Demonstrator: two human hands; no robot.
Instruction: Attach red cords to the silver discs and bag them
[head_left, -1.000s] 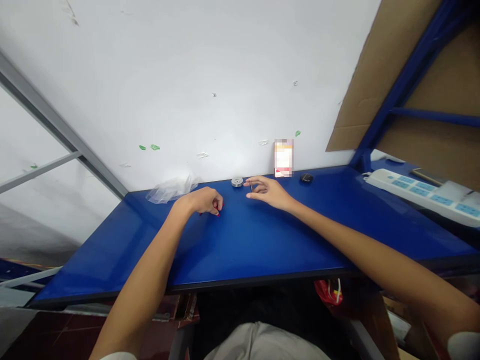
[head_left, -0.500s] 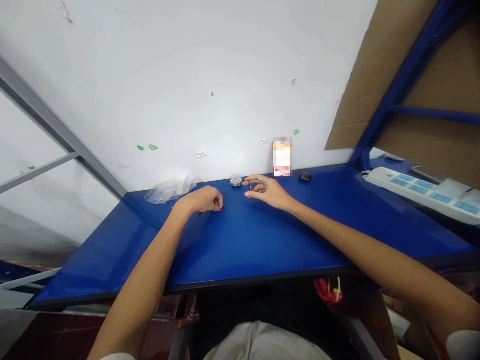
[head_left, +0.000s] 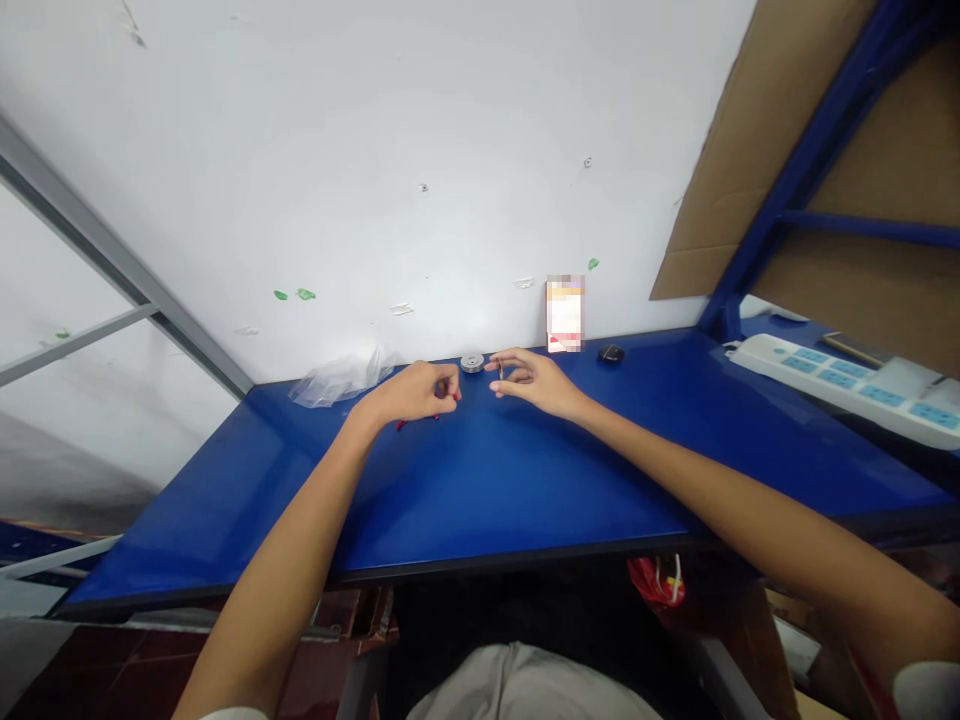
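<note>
My left hand (head_left: 421, 391) hovers just above the blue table with its fingers closed in a pinch. A trace of red shows at its fingertips, so it holds a small red piece whose kind I cannot make out. Several red bits (head_left: 403, 425) lie on the table under that hand. Between the thumb and fingers of my right hand (head_left: 536, 381) is a small, thin metallic piece (head_left: 502, 371), too small to name. A round grey metal disc (head_left: 472, 363) lies near the wall, between and just beyond both hands.
A crumpled clear plastic bag (head_left: 345, 377) lies at the back left of the blue table (head_left: 480, 490). A lit phone (head_left: 565, 315) leans on the wall, with a small black object (head_left: 611, 353) beside it. A white power strip (head_left: 847, 385) runs along the right.
My left hand has lifted slightly off the table and moved right, a red piece now at its fingertips. Red bits beneath it show more. My right hand has barely moved.
</note>
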